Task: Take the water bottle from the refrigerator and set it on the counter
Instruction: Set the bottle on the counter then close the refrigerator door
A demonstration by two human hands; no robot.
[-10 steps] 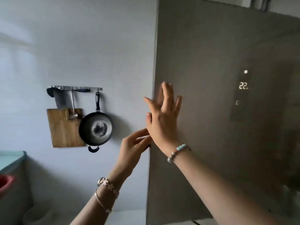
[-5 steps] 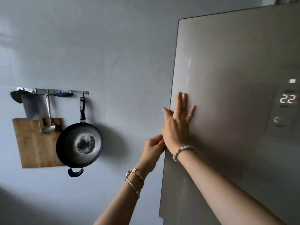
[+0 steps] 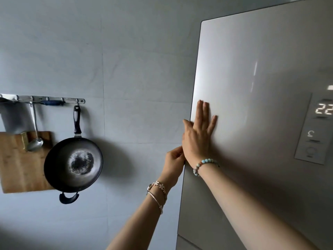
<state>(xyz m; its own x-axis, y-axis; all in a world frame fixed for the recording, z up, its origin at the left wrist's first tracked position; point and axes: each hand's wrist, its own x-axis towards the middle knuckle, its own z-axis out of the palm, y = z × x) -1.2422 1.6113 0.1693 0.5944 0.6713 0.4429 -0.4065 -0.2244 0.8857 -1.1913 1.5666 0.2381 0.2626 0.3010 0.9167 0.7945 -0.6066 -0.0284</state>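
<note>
Trouble I foresee: left hand [image 3: 173,164], curled on refrigerator door [image 3: 252,123] edge, slips; flat, empty right hand [image 3: 197,139] blocks opening.

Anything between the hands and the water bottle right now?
Yes: the closed grey glossy refrigerator door. The right hand lies flat on it; the left hand has its fingers at the door's left edge. No bottle is visible.

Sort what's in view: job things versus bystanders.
Job: refrigerator door; left hand at its edge; right hand flat on it. No bottle visible.
Bystanders: wok; cutting board; ladle; hook rail; display panel.
</note>
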